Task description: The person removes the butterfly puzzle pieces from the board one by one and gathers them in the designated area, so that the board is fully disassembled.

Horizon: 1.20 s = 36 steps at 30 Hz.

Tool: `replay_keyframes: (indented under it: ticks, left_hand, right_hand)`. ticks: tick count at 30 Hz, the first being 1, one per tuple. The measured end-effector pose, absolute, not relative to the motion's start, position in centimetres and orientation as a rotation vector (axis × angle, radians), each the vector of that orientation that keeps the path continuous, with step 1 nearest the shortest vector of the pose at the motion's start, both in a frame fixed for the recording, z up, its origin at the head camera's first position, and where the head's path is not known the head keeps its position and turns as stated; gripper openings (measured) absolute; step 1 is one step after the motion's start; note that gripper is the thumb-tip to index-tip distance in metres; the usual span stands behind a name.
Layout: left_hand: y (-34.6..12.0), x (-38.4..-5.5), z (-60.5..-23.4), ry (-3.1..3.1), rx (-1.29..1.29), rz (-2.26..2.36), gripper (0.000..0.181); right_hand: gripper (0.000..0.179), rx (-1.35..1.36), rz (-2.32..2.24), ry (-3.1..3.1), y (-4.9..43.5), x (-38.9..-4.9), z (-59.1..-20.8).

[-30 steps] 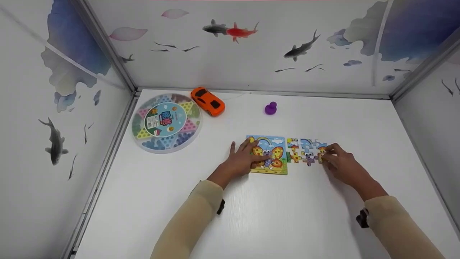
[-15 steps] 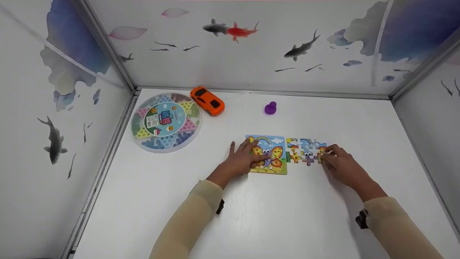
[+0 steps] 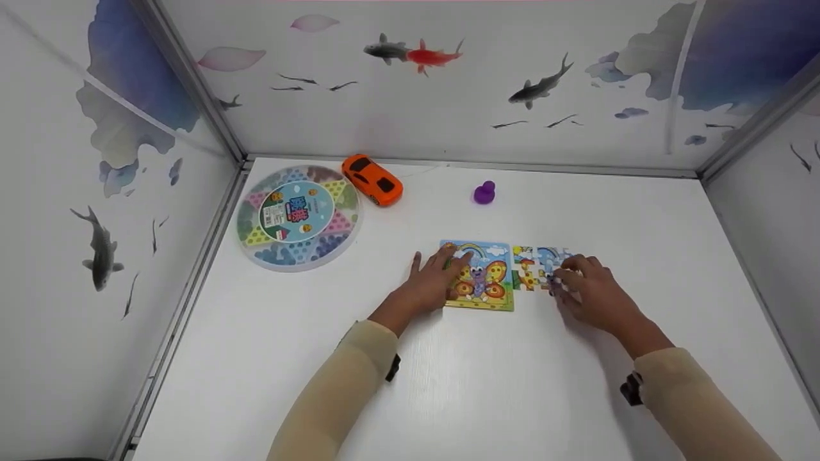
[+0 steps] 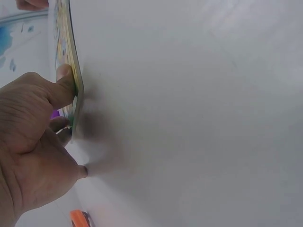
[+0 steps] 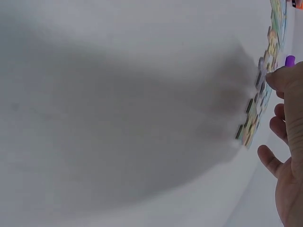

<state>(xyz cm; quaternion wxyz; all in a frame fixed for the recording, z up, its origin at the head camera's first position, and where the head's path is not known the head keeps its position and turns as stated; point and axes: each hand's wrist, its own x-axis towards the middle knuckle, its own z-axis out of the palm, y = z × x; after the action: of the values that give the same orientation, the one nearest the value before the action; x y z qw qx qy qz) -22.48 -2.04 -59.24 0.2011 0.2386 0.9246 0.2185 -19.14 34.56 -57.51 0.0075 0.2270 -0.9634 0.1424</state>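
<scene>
A square butterfly puzzle board point(image 3: 494, 301) lies on the white table. My left hand point(image 3: 423, 285) rests on its left part with fingers spread, and the left wrist view shows the thumb point(image 4: 66, 85) on its top near the edge. Right beside the board sits a block of jigsaw pieces point(image 3: 525, 276), lined up in rows. My right hand point(image 3: 592, 291) is over these, thumb and fingertips pinching a purple puzzle piece point(image 5: 261, 73) in the near row. The hand hides the right-hand pieces in the head view.
A round Chinese checkers box point(image 3: 298, 211) lies at the back left, with an orange toy car point(image 3: 373, 181) at its upper right. A small purple knobbed object point(image 3: 485, 193) stands behind the board. Printed panels point(image 3: 442, 115) wall the table at back and sides.
My right hand has moved left from the rightmost piece of the near row to the middle one. The left index finger has shifted up the board; the rest of that hand stays put.
</scene>
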Motion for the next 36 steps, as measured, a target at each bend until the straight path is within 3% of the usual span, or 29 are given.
replay_keyframes:
  ticks: [5, 13, 19, 24, 36]
  left_hand:
    - [-1.8, -23.6, -61.7, 2.603, 0.621, 0.642, 0.083]
    - [-2.1, -22.6, -58.6, 2.574, 0.549, 0.624, 0.076]
    - [-2.5, -24.5, -61.9, 2.566, 0.569, 0.678, 0.084]
    - [-2.9, -24.7, -62.3, 2.597, 0.612, 0.679, 0.093]
    - [-3.3, -23.0, -58.6, 2.651, 0.689, 0.57, 0.085]
  right_hand:
    - [0.034, 0.789, 0.407, -2.993, 31.4, -19.4, -57.8]
    - [0.029, 0.98, 0.365, -2.943, 26.1, -19.6, -57.9]
    - [0.03, 1.084, 0.392, -2.947, 22.5, -19.9, -57.8]
    - [0.033, 1.155, 0.374, -2.938, 19.8, -20.3, -58.1]
    - [0.042, 1.106, 0.415, -3.116, 16.9, -21.0, -57.0]
